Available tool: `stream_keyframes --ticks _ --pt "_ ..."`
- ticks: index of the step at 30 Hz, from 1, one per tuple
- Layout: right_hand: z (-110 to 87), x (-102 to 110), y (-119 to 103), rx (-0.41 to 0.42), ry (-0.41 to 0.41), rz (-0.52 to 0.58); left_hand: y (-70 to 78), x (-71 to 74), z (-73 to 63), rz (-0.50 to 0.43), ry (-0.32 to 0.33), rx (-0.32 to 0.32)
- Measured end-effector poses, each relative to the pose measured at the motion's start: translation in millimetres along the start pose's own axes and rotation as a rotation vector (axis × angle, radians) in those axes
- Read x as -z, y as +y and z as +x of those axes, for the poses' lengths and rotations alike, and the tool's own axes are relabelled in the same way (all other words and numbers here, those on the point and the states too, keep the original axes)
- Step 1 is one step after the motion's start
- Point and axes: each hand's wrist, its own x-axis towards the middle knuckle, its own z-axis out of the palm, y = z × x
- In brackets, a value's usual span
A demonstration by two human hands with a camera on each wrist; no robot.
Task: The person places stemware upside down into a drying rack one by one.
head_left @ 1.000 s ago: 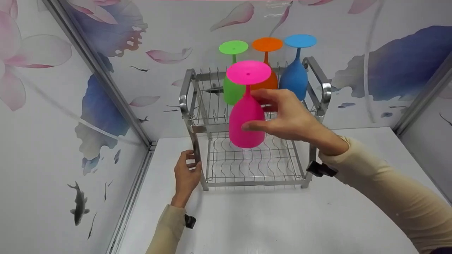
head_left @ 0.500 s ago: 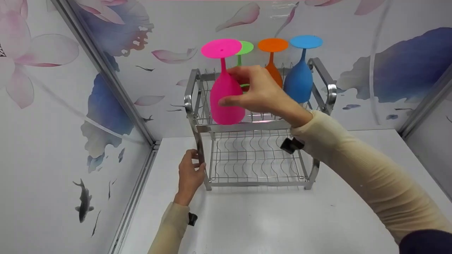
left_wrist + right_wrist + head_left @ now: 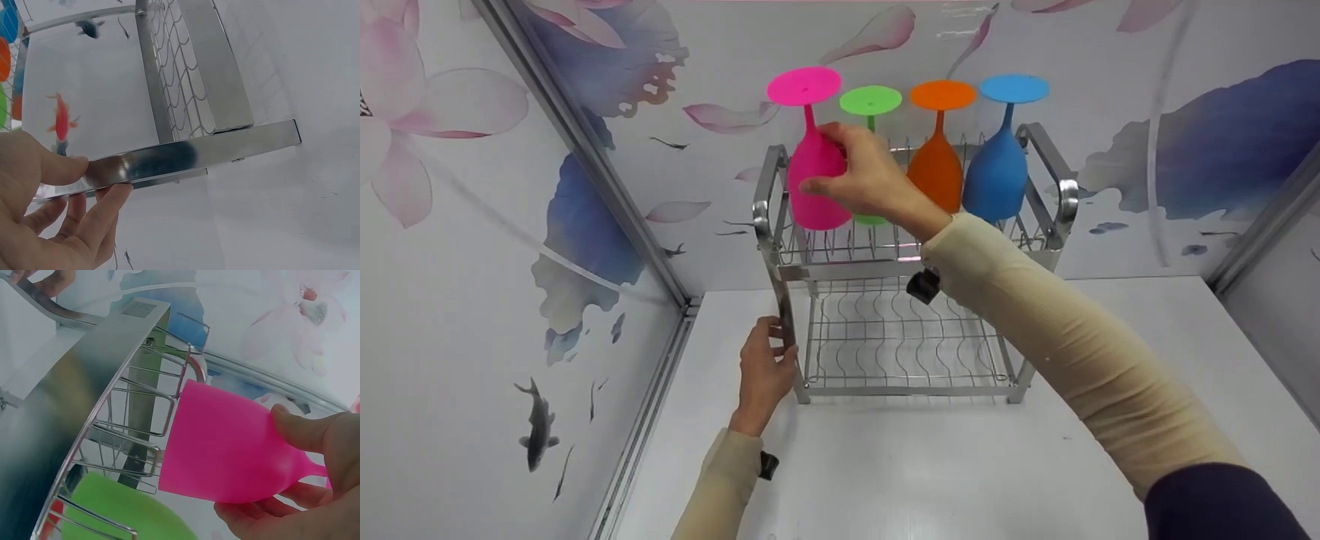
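Observation:
My right hand (image 3: 868, 171) grips a pink wine goblet (image 3: 816, 187) by its bowl, upside down with the foot on top. In the right wrist view the pink bowl's rim lies right at the wire prongs of the rack's upper tier. My left hand (image 3: 67, 208) pinches the metal front leg of the two-tier dish rack (image 3: 169, 157), thumb on one side and fingers on the other. Upside down on the upper tier stand a green goblet (image 3: 871, 100), partly hidden behind my right hand, an orange goblet (image 3: 936, 169) and a blue goblet (image 3: 996, 176).
The rack's lower tier (image 3: 907, 337) is a wavy wire shelf holding nothing visible. A white tabletop (image 3: 900, 465) spreads in front. Printed panels with flowers and fish stand behind and at the left, joined by a metal corner rail (image 3: 585, 150).
My right hand has carried the pink goblet left and back, from in front of the green and orange goblets to the rack's upper left end. My left hand keeps its hold on the leg.

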Motion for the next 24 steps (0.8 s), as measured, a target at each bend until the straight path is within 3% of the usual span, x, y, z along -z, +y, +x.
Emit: stream_keyframes --ticks 13,24 --pt "41.8 -38.5 21.1 -0.073 0.051 -0.035 0.7 1.3 0.0 0.012 0.019 -0.009" --pt "49.1 -45.0 34.7 -0.075 0.083 -0.078 1.5 -1.6 -1.7 0.039 0.017 -0.021"
